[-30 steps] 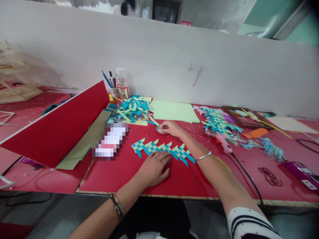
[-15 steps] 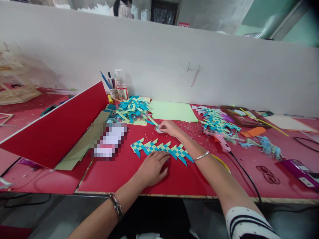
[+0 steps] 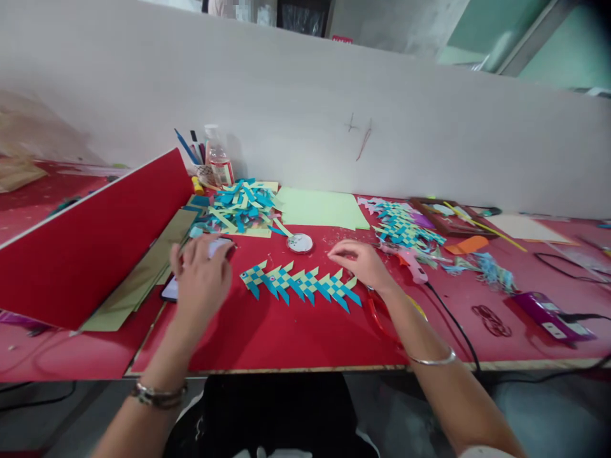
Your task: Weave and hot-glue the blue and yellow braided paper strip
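A woven chain of blue and pale-green paper fish shapes (image 3: 298, 283) lies on the red table (image 3: 286, 343) in front of me. My left hand (image 3: 203, 280) hovers at its left end, fingers spread, over a phone (image 3: 169, 291) it mostly hides. My right hand (image 3: 363, 262) sits just above the chain's right end, its fingers curled and pinched together; what they hold, if anything, is too small to see. A small round lidded dish (image 3: 300, 242) lies between the hands, just behind the chain, and neither hand touches it.
A tilted red board (image 3: 90, 248) stands on the left. Behind are a pile of paper strips (image 3: 238, 207), a green sheet (image 3: 317, 208), a bottle (image 3: 218, 162) and pens. A pink glue gun (image 3: 413, 264), more woven pieces (image 3: 401, 226) and a purple device (image 3: 548, 315) lie to the right.
My left hand left the front of the chain and went left to the phone. My right hand drew back from the round dish toward the chain's right end. The view shifted right.
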Tool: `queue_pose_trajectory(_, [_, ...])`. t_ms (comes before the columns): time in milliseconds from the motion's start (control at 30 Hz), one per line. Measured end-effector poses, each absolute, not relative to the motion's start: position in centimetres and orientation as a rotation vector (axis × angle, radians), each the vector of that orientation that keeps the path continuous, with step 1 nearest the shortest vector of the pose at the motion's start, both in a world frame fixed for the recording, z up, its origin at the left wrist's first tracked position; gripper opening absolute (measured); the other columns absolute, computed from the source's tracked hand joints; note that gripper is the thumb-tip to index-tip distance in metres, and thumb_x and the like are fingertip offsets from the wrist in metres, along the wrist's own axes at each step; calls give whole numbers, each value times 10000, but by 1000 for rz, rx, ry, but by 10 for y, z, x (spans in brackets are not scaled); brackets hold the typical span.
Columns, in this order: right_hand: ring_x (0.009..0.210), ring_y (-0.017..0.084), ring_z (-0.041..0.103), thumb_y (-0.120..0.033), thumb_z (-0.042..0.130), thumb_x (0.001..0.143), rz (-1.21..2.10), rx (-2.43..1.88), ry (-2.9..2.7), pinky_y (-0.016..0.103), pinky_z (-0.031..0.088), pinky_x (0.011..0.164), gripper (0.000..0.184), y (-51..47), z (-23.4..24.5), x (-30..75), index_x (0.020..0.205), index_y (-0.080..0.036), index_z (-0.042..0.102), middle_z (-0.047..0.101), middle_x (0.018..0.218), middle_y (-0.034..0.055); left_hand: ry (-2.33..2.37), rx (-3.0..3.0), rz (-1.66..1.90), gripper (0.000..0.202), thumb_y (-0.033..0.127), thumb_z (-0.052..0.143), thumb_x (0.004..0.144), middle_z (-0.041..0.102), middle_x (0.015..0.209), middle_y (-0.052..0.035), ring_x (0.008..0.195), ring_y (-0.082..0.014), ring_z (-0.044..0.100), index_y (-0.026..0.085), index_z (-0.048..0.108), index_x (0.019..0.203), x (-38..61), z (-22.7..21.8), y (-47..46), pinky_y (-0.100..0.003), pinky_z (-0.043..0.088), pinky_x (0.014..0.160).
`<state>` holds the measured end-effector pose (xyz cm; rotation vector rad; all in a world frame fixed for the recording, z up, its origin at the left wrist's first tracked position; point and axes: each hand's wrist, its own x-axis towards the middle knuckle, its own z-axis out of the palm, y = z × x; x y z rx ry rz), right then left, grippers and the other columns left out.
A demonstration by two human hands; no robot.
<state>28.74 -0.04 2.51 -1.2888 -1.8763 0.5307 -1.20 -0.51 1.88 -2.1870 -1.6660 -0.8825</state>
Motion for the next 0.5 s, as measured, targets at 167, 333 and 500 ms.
queue_pose_trajectory(167, [783, 160, 585, -280, 572, 763, 548, -1375, -1791, 284, 454, 725, 119, -38, 16, 304, 756, -191, 651, 633, 815, 42, -1629, -2172, -781, 377, 59, 350, 781, 514, 1212, -18, 1217, -256, 362, 288, 631, 887, -54, 12, 27, -588, 53, 1030])
queue_pose_trajectory(333, [788, 157, 577, -299, 588, 752, 551, -1371, -1679, 276, 461, 712, 119, -43, 11, 307, 745, -191, 638, 619, 811, 42, -1671, -2162, -739, 305, 91, 381, 755, 590, 1059, -25, 1103, -269, 460, 269, 628, 738, -61, -2, 42, -607, 65, 1024])
queue_pose_trajectory(500, [785, 157, 578, -308, 584, 756, 539, -1333, -1634, 280, 467, 710, 113, -42, 11, 302, 744, -206, 630, 613, 806, 36, -1657, -2099, -653, 281, 99, 364, 788, 545, 1114, -33, 1094, -275, 451, 246, 593, 854, -53, 11, 41, -619, 110, 1009])
